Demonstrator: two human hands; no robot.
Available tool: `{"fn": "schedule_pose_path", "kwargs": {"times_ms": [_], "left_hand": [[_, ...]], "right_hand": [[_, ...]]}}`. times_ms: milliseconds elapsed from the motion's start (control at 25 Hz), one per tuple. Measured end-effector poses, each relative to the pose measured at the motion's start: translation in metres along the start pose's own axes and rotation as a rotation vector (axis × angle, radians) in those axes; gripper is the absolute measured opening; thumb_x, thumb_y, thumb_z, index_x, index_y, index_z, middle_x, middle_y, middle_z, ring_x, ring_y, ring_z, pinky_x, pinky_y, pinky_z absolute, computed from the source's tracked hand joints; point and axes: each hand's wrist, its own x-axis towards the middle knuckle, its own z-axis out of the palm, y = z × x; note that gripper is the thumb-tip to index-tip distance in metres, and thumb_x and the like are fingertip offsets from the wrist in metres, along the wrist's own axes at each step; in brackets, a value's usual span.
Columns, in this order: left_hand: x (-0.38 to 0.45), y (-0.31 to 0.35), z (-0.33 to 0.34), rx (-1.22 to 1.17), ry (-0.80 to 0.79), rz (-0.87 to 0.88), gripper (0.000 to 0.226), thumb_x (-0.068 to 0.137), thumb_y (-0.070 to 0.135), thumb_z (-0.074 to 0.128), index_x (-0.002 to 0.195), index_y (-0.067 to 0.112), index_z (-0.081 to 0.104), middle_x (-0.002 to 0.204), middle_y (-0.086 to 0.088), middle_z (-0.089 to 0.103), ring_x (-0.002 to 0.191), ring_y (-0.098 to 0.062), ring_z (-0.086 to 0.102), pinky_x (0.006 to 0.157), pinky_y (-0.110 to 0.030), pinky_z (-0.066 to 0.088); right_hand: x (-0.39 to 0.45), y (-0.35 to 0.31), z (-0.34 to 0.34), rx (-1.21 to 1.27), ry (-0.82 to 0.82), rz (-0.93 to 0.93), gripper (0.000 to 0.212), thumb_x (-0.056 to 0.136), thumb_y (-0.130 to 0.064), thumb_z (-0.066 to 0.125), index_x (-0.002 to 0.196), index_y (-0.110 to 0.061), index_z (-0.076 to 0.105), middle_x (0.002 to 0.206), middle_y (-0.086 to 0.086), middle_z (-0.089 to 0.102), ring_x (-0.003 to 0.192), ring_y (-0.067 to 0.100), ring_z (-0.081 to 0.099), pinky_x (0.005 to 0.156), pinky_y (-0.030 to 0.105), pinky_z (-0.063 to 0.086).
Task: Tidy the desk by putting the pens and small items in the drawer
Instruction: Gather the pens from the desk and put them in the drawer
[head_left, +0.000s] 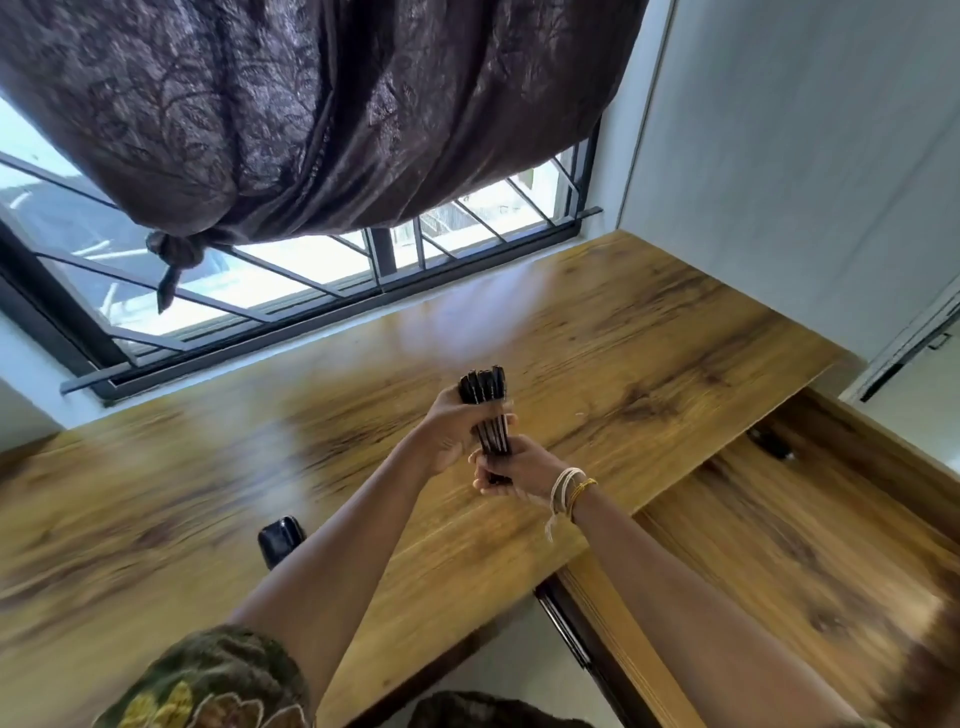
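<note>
- The left hand (447, 431) and right hand (522, 467) both grip a bundle of dark pens (488, 410), held upright above the wooden tabletop (649, 332).
- The open drawer (779, 530) lies to the right.
- A small black object (280, 540) rests near the left forearm.

Motion blur smears the counter (156, 493) on its left side. Both hands cover the middle of the pens (485, 410), so their number is unclear. The drawer (810, 545) runs off the right edge. A forearm hides part of a small black object (278, 538).
</note>
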Motion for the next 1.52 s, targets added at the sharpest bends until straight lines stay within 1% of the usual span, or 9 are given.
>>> {"fn": "schedule_pose_path", "kwargs": {"times_ms": [160, 280, 440, 600, 720, 920, 1120, 1320, 1520], "left_hand": [[-0.013, -0.002, 0.030, 0.047, 0.155, 0.112, 0.018, 0.077, 0.001, 0.076, 0.088, 0.008, 0.064, 0.075, -0.004, 0.069, 0.066, -0.022, 0.066, 0.068, -0.033, 0.058], [-0.015, -0.014, 0.034, 0.219, 0.099, 0.193, 0.013, 0.083, 0.000, 0.071, 0.081, 0.011, 0.065, 0.074, -0.005, 0.068, 0.075, -0.027, 0.065, 0.081, -0.039, 0.055], [-0.014, -0.031, 0.035, 0.514, 0.157, 0.292, 0.019, 0.087, 0.000, 0.066, 0.079, 0.017, 0.059, 0.076, 0.002, 0.062, 0.068, 0.002, 0.061, 0.074, -0.019, 0.049], [-0.001, -0.033, 0.023, 0.651, 0.110, 0.331, 0.015, 0.084, 0.007, 0.071, 0.091, 0.016, 0.061, 0.088, -0.001, 0.063, 0.085, -0.015, 0.059, 0.081, -0.034, 0.049], [0.005, -0.021, 0.009, 0.641, -0.006, 0.301, 0.015, 0.084, 0.004, 0.070, 0.096, 0.007, 0.062, 0.089, -0.003, 0.063, 0.085, -0.014, 0.058, 0.079, -0.029, 0.048], [0.012, -0.021, -0.002, 0.556, -0.066, 0.141, 0.023, 0.079, 0.006, 0.077, 0.098, 0.001, 0.065, 0.101, -0.005, 0.073, 0.089, -0.006, 0.067, 0.069, -0.014, 0.048], [0.022, -0.018, -0.004, 0.521, -0.106, 0.086, 0.018, 0.083, 0.008, 0.074, 0.100, 0.003, 0.069, 0.119, -0.005, 0.069, 0.085, 0.001, 0.065, 0.065, -0.010, 0.049], [0.030, -0.026, -0.014, 0.458, -0.095, 0.065, 0.029, 0.090, 0.013, 0.067, 0.116, 0.002, 0.064, 0.126, -0.007, 0.066, 0.101, -0.007, 0.063, 0.102, -0.036, 0.048], [0.027, -0.022, -0.005, 0.443, -0.115, 0.036, 0.017, 0.093, 0.022, 0.062, 0.108, 0.013, 0.066, 0.123, -0.003, 0.068, 0.114, -0.017, 0.062, 0.106, -0.041, 0.045]], "right_hand": [[-0.018, 0.001, -0.005, -0.151, -0.005, -0.019, 0.014, 0.095, -0.003, 0.051, 0.087, -0.010, 0.061, 0.079, 0.005, 0.064, 0.076, 0.015, 0.064, 0.079, 0.027, 0.054], [-0.020, 0.005, -0.013, -0.338, 0.065, -0.037, 0.016, 0.089, -0.003, 0.058, 0.082, -0.016, 0.063, 0.079, 0.003, 0.066, 0.079, 0.015, 0.063, 0.084, 0.031, 0.051], [-0.013, 0.007, -0.013, -0.576, 0.191, -0.067, 0.015, 0.084, -0.005, 0.064, 0.080, -0.019, 0.060, 0.073, -0.008, 0.059, 0.073, 0.011, 0.057, 0.066, 0.024, 0.046], [0.007, 0.007, -0.009, -0.528, 0.282, -0.144, 0.028, 0.078, 0.002, 0.063, 0.105, -0.002, 0.057, 0.079, 0.000, 0.060, 0.078, 0.017, 0.057, 0.059, 0.018, 0.041], [0.021, 0.003, -0.007, -0.443, 0.300, -0.190, 0.031, 0.076, 0.011, 0.060, 0.104, -0.002, 0.057, 0.080, -0.002, 0.060, 0.075, 0.010, 0.057, 0.056, 0.009, 0.042], [0.012, -0.003, -0.002, -0.385, 0.289, -0.139, 0.044, 0.084, 0.008, 0.059, 0.121, -0.008, 0.041, 0.098, 0.000, 0.052, 0.096, 0.014, 0.050, 0.081, 0.016, 0.046], [0.017, -0.009, -0.004, -0.444, 0.269, -0.154, 0.024, 0.086, 0.005, 0.059, 0.100, -0.014, 0.056, 0.100, 0.005, 0.055, 0.102, 0.025, 0.058, 0.091, 0.034, 0.047], [0.030, 0.002, -0.006, -0.486, 0.279, -0.138, 0.021, 0.082, 0.002, 0.062, 0.083, -0.019, 0.063, 0.093, 0.006, 0.065, 0.098, 0.027, 0.061, 0.094, 0.041, 0.050], [0.029, 0.009, -0.011, -0.186, 0.119, -0.064, 0.024, 0.081, 0.013, 0.055, 0.079, -0.009, 0.066, 0.079, 0.005, 0.066, 0.087, 0.024, 0.062, 0.090, 0.041, 0.050]]}}
